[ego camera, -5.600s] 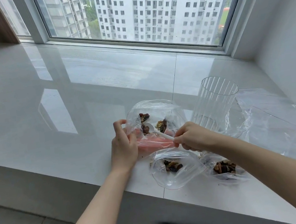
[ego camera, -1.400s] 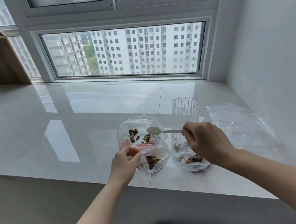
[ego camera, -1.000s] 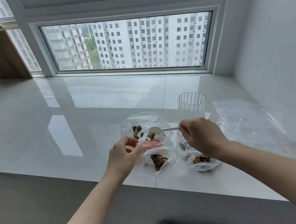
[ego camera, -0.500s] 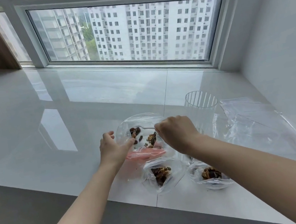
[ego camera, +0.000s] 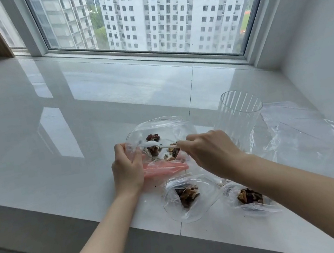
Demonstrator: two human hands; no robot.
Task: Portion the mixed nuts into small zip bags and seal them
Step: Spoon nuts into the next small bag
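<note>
Worktop, glossy white, carrying all items. Left hand: forearm reaching forward, fingers curled, pinching the left mouth edge of the large zip bag with its pink strip. Right hand: knuckles up, pinching the handle of a white spoon whose bowl sits inside that bag among loose mixed nuts. Clear ribbed cup: upright, just beyond the right hand. Two small zip bags, each holding nuts: one below between the hands, one under the right forearm.
</note>
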